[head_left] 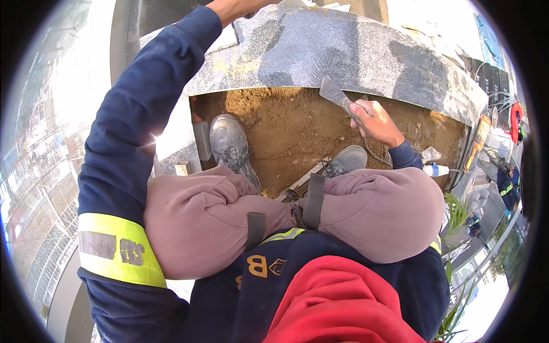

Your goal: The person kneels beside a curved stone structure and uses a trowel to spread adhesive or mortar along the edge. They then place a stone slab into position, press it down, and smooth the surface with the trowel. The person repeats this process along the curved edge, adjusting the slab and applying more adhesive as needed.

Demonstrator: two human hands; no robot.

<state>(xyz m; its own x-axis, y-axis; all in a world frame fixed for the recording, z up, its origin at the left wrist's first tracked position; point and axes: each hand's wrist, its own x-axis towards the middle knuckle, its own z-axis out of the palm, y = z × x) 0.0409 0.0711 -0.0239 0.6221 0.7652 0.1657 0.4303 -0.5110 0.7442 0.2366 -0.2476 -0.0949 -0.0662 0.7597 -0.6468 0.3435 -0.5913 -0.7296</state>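
I crouch over a bed of brown sand. My right hand is shut on the handle of a metal trowel, whose blade touches the lower edge of a large grey granite slab. My left arm in a dark blue sleeve reaches up to the slab's far edge. My left hand is cut off by the top of the picture, so its grip is unclear. My grey shoes stand on the sand.
A grey block and a small wooden piece lie left of the sand. A white bottle and a yellow tool are at the right. Green leaves and another worker are far right.
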